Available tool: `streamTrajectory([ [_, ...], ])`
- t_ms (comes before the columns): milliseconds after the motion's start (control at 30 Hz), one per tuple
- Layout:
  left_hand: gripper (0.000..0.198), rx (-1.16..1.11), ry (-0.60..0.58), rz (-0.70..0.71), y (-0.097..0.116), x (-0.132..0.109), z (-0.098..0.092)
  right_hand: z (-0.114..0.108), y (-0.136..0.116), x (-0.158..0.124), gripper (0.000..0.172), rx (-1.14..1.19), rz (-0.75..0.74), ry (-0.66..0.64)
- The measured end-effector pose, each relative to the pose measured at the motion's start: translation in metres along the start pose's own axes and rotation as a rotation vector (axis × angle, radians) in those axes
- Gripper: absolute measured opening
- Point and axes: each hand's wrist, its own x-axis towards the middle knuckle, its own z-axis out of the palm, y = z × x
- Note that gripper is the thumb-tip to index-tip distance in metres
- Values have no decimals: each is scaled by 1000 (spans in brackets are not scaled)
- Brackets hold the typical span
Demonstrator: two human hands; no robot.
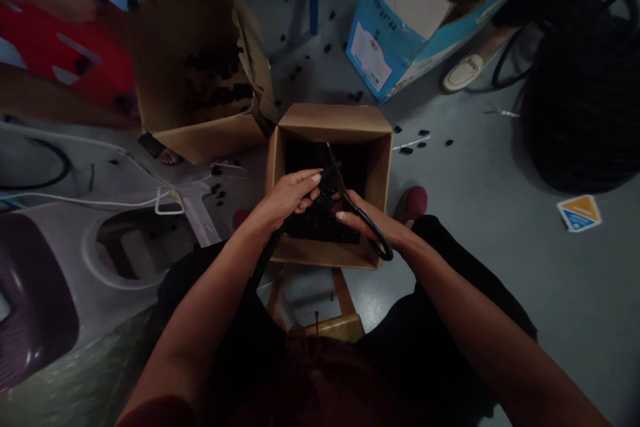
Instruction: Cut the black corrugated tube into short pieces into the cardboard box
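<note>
A black ribbed plastic piece (323, 199) with a looped black cord (381, 241) is held just above the opening of a cardboard box (335, 119). The left hand (285, 199) grips the piece in a narrow hold, fingers curled around it; the right hand (365, 219) closes on it from the right, beside the cord. Dark contents lie inside the box. Far left, a second open cardboard box (210, 147) holds black pieces. Small black fragments (423, 133) dot the grey floor (480, 247). Far right, a coiled black cable (580, 107) lies near a blue-printed carton (363, 33).
</note>
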Motion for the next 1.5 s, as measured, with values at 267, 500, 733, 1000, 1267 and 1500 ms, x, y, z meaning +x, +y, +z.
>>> streamTrajectory([
  [267,40,64,11,33,-6,3,-2,4,2,4,54,-105,51,54],
  [500,39,160,-11,63,-5,-1,-1,10,4,6,52,-189,28,156],
  [733,37,193,-34,83,-8,0,-3,11,7,5,40,-258,60,192],
  [1000,34,124,13,-7,-12,5,-2,10,1,5,25,-271,136,196],
  [1267,33,78,42,-34,-8,3,1,12,0,5,20,-277,181,214],
  [1500,33,91,33,-58,-8,4,1,12,1,5,17,-297,188,215],
])
